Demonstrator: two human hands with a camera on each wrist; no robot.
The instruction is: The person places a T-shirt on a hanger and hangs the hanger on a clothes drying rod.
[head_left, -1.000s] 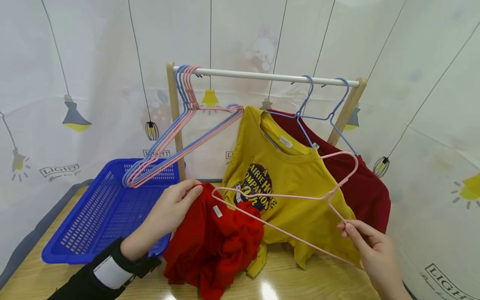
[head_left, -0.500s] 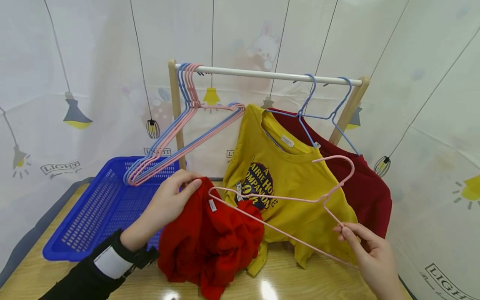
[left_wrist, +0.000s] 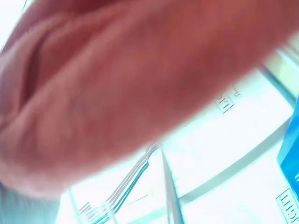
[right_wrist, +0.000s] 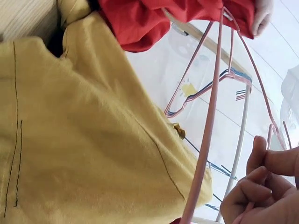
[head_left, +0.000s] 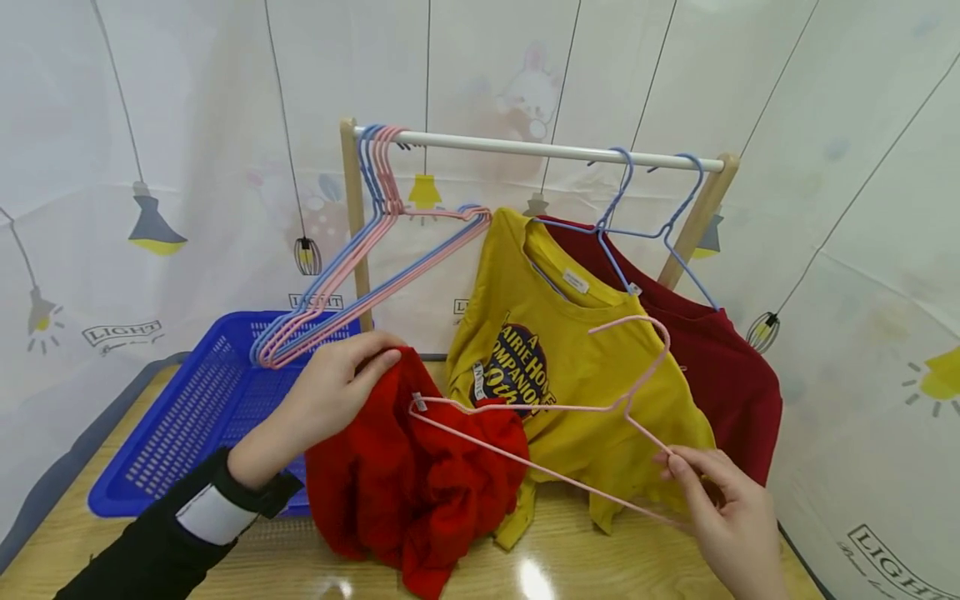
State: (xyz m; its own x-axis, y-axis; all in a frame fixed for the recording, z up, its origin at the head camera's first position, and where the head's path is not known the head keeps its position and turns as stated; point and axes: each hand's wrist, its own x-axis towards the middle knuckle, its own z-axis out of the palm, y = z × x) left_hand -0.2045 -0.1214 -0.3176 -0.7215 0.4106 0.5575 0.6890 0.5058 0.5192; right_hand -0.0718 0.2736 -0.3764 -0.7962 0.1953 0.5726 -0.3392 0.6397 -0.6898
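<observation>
My left hand [head_left: 326,396] pinches a bright red garment [head_left: 420,492] near its collar, between thumb and fingers. The garment hangs down in folds onto the table, and a small white label shows by the neck. With thumb and fingertips my right hand [head_left: 723,508] grips a pink wire hanger [head_left: 517,407] by one shoulder. Its hook points up and left, and its far end lies over the red garment's label; whether it is inside the collar I cannot tell. In the right wrist view the hanger [right_wrist: 210,121] crosses in front of a yellow shirt. The left wrist view is mostly blurred skin.
Behind stands a rack with a white rail [head_left: 525,148]. Several blue and pink hangers [head_left: 375,225] hang at its left end. A yellow shirt [head_left: 592,358] and a dark red garment [head_left: 738,383] hang at right on blue hangers. A blue basket [head_left: 176,433] sits at left on the wooden table [head_left: 592,575].
The pink hanger has moved left with my right hand, its tip now over the red garment's label. My left hand has lifted the collar slightly up and left.
</observation>
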